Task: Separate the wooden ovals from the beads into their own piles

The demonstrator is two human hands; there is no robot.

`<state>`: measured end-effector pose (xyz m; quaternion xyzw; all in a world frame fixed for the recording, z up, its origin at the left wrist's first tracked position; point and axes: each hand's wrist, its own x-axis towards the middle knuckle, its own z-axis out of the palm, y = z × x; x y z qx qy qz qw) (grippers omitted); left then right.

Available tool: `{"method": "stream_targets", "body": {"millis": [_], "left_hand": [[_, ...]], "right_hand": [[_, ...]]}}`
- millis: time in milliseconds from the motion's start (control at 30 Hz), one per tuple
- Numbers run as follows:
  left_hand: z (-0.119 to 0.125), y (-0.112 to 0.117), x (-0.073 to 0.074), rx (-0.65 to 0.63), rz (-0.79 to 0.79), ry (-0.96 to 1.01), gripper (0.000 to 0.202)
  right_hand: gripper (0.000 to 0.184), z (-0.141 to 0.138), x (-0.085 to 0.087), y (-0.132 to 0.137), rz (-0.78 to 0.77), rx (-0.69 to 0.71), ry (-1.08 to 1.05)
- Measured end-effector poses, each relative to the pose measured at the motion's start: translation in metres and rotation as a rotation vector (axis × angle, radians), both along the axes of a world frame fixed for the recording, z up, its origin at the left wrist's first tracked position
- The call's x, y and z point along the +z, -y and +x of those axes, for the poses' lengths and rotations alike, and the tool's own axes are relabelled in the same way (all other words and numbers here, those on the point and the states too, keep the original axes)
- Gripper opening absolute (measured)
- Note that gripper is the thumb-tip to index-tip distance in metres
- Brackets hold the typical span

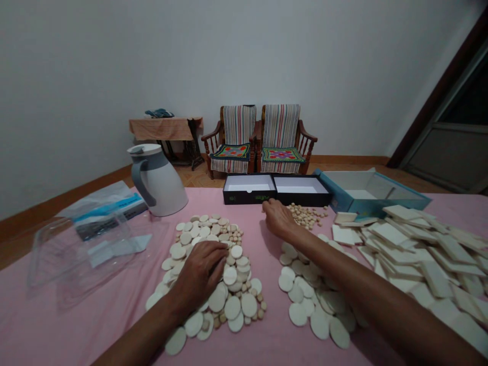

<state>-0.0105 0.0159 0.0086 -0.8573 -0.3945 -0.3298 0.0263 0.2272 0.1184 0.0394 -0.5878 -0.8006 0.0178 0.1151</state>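
My left hand (201,269) rests on a mixed pile of pale round wooden discs (232,307) and small wooden pieces (237,236). Its fingers are bent together over the pile, and whatever lies under the fingertips is hidden. Across the pink cloth, my right hand (277,216) hovers at the left edge of a heap of small wooden pieces (308,216), just in front of a black box (249,197). Those fingers are curled closed, and anything in them is hidden. Beneath my right forearm lies a second pile, made of larger discs (299,312).
Rectangular wooden pieces (400,244) form a big heap at right, beside a blue open box (348,203). To the left stand a white-and-grey jug (163,183), a clear plastic tray (68,254) and a blue-and-black packet (109,216). Two chairs (238,129) stand by the wall.
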Motion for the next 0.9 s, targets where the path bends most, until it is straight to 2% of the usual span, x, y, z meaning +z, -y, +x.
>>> {"method": "stream_targets", "body": {"millis": [67, 133, 233, 367, 567, 733, 833, 900], "left_hand": [[0.0, 0.0, 0.0, 0.005, -0.002, 0.005, 0.017], [0.0, 0.0, 0.0, 0.008, -0.001, 0.01, 0.017], [0.001, 0.0, 0.0, 0.007, -0.001, 0.015, 0.016], [0.002, 0.002, 0.002, 0.008, -0.035, 0.015, 0.018], [0.001, 0.003, 0.001, -0.005, -0.031, 0.019, 0.018], [0.0, 0.002, 0.0, 0.001, -0.03, 0.021, 0.017], [0.0, 0.002, 0.0, 0.001, -0.035, 0.018, 0.016], [0.0, 0.002, 0.001, 0.001, -0.038, 0.021, 0.016]], "right_hand": [[0.029, 0.001, 0.004, -0.004, 0.031, -0.02, -0.027], [0.027, -0.006, 0.002, -0.004, -0.012, 0.069, -0.071], [0.029, -0.026, -0.011, 0.001, -0.097, 0.236, -0.106], [0.024, -0.05, -0.029, 0.007, -0.123, 0.297, -0.098], [0.029, -0.057, -0.035, 0.014, -0.108, 0.228, -0.068], [0.025, -0.034, -0.019, 0.008, -0.087, 0.071, -0.03], [0.03, -0.02, -0.008, -0.001, 0.01, -0.064, -0.01], [0.032, -0.019, -0.007, -0.005, 0.057, -0.041, -0.035]]}}
